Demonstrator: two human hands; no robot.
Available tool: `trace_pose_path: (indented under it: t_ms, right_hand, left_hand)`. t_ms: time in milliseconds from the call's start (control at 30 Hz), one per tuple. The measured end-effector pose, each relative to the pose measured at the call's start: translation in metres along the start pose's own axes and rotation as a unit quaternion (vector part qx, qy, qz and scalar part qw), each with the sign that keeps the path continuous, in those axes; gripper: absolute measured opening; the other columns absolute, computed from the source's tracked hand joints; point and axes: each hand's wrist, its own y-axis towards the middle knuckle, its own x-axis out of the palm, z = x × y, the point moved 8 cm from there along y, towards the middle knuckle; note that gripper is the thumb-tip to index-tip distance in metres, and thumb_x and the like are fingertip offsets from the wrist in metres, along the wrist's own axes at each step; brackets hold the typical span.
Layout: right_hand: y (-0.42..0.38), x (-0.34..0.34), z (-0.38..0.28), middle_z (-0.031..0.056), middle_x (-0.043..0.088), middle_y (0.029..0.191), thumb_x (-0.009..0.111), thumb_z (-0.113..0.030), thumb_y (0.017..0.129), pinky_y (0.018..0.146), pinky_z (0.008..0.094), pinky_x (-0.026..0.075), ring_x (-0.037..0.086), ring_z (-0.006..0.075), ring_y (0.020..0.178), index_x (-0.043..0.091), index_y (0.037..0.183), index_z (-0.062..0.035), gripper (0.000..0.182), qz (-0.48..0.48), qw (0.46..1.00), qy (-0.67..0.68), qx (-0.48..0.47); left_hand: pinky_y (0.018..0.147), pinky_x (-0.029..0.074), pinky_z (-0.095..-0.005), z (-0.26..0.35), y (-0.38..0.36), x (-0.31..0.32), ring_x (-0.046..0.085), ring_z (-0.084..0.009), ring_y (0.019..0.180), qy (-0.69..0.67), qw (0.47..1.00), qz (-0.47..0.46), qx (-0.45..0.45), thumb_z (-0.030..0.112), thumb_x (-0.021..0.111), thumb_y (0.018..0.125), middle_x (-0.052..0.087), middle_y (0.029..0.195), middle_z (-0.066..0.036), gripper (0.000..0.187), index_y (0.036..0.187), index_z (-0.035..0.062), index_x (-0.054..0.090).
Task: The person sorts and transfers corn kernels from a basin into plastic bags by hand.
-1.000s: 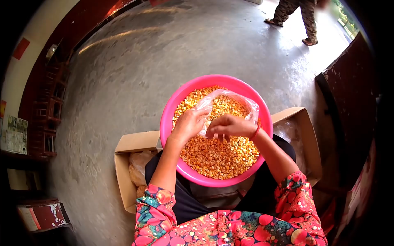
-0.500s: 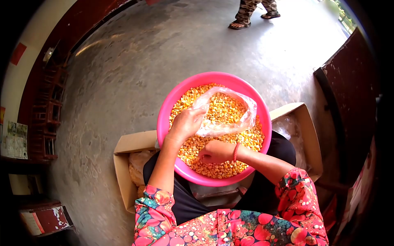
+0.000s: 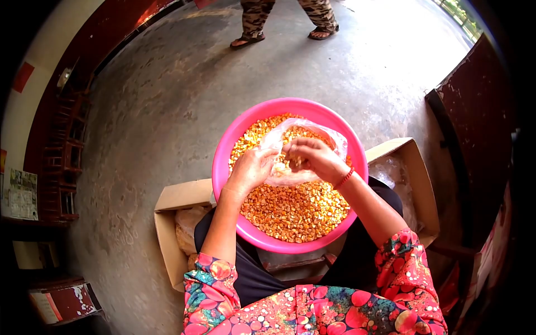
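Observation:
A pink basin [image 3: 222, 162] full of yellow corn kernels [image 3: 296, 215] rests over my lap. Inside it a clear plastic bag [image 3: 335, 139] lies with its mouth spread wide and kernels within. My left hand [image 3: 252, 167] pinches the bag's left edge. Over the bag's opening is my right hand [image 3: 318, 158], a red bracelet at its wrist, its fingers curled around corn kernels; some of them show below the fingers.
Cardboard boxes with plastic bags inside stand at my left [image 3: 167, 234] and right [image 3: 421, 190]. Another person's legs [image 3: 257, 17] in camouflage trousers are on the concrete floor ahead. Wooden stools [image 3: 68, 156] line the left wall; a dark wooden panel [image 3: 474, 106] stands at right.
My right hand has moved up from the kernels at the basin's near side to the bag's opening. The other person's legs have moved left. My left hand stays at the bag.

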Motion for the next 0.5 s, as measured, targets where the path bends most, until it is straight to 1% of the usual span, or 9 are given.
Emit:
trace_pose_path:
  t_ms: [67, 100, 200, 233, 267, 333, 367, 433, 500]
  right_hand:
    - [-0.002, -0.018, -0.010, 0.0071, 0.061, 0.101, 0.050, -0.015, 0.094, 0.077, 0.0269, 0.054, 0.061, 0.0138, 0.094, 0.058, 0.108, -0.0008, 0.021, 0.103, 0.989, 0.090, -0.062]
    - [0.003, -0.028, -0.007, 0.0073, 0.059, 0.108, 0.049, -0.014, 0.094, 0.081, 0.0277, 0.052, 0.058, 0.0145, 0.101, 0.057, 0.112, 0.0002, 0.024, 0.097, 0.988, 0.101, -0.064]
    - [0.010, -0.037, -0.013, 0.0066, 0.059, 0.110, 0.049, -0.015, 0.094, 0.085, 0.0291, 0.049, 0.058, 0.0156, 0.102, 0.055, 0.115, 0.0020, 0.027, 0.081, 0.986, 0.075, -0.123]
    - [0.010, -0.040, -0.018, 0.0064, 0.059, 0.112, 0.048, -0.016, 0.094, 0.088, 0.0292, 0.047, 0.057, 0.0156, 0.103, 0.055, 0.116, 0.0016, 0.029, 0.082, 0.975, -0.069, -0.196]
    - [0.003, -0.031, -0.034, 0.0062, 0.059, 0.114, 0.048, -0.018, 0.094, 0.090, 0.0293, 0.045, 0.057, 0.0156, 0.105, 0.054, 0.117, 0.0012, 0.031, 0.102, 0.936, -0.205, -0.268]
    - [0.000, -0.034, -0.024, 0.0071, 0.059, 0.114, 0.047, -0.022, 0.094, 0.093, 0.0276, 0.042, 0.054, 0.0154, 0.109, 0.056, 0.116, -0.0008, 0.032, 0.127, 0.978, -0.014, -0.163]
    - [0.001, -0.036, -0.021, 0.0071, 0.059, 0.114, 0.047, -0.022, 0.094, 0.093, 0.0276, 0.042, 0.054, 0.0154, 0.109, 0.056, 0.116, -0.0008, 0.032, 0.127, 0.978, -0.014, -0.163]
    - [0.000, -0.042, -0.025, 0.0069, 0.060, 0.111, 0.048, -0.025, 0.094, 0.094, 0.0272, 0.040, 0.053, 0.0138, 0.108, 0.058, 0.114, -0.0018, 0.032, 0.151, 0.955, -0.078, -0.241]
    - [-0.006, -0.026, -0.037, 0.0062, 0.061, 0.108, 0.049, -0.026, 0.094, 0.090, 0.0268, 0.042, 0.055, 0.0125, 0.102, 0.059, 0.112, -0.0018, 0.031, 0.148, 0.967, -0.046, -0.203]
  left_hand:
    - [0.078, 0.050, -0.0412, 0.000, 0.001, -0.002, 0.063, -0.0347, 0.086, -0.010, 0.999, 0.040, 0.030, 0.013, 0.061, 0.080, 0.064, 0.090, -0.022, 0.025, 0.103, 0.0089, 0.068]
    - [0.078, 0.050, -0.0412, 0.000, 0.001, -0.001, 0.063, -0.0347, 0.086, -0.010, 0.999, 0.039, 0.031, 0.013, 0.061, 0.080, 0.064, 0.090, -0.022, 0.025, 0.103, 0.0089, 0.068]
    - [0.078, 0.050, -0.0414, 0.002, 0.001, -0.001, 0.063, -0.0349, 0.086, -0.010, 0.998, 0.047, 0.041, 0.014, 0.061, 0.080, 0.064, 0.091, -0.022, 0.025, 0.103, 0.0094, 0.068]
    - [0.078, 0.050, -0.0414, 0.002, 0.000, -0.001, 0.063, -0.0351, 0.086, -0.009, 0.998, 0.047, 0.043, 0.014, 0.061, 0.080, 0.064, 0.091, -0.022, 0.025, 0.103, 0.0096, 0.068]
    - [0.078, 0.050, -0.0414, 0.003, 0.000, -0.002, 0.063, -0.0352, 0.086, -0.008, 0.998, 0.047, 0.045, 0.014, 0.061, 0.079, 0.064, 0.091, -0.022, 0.025, 0.103, 0.0099, 0.068]
    - [0.082, 0.049, -0.0392, 0.003, 0.000, -0.002, 0.063, -0.0329, 0.091, -0.006, 0.999, 0.026, 0.027, 0.011, 0.061, 0.078, 0.065, 0.096, -0.020, 0.028, 0.105, 0.0076, 0.067]
    - [0.087, 0.048, -0.0369, 0.002, 0.000, -0.001, 0.063, -0.0306, 0.097, -0.004, 1.000, 0.007, 0.009, 0.008, 0.061, 0.076, 0.066, 0.101, -0.018, 0.032, 0.108, 0.0053, 0.065]
    - [0.086, 0.048, -0.0370, 0.005, 0.000, -0.002, 0.063, -0.0306, 0.097, -0.005, 1.000, 0.010, 0.016, 0.008, 0.060, 0.077, 0.066, 0.101, -0.018, 0.032, 0.108, 0.0054, 0.065]
    - [0.086, 0.048, -0.0370, 0.005, -0.001, -0.002, 0.063, -0.0307, 0.096, -0.007, 1.000, 0.013, 0.022, 0.009, 0.060, 0.077, 0.066, 0.100, -0.018, 0.032, 0.108, 0.0056, 0.065]
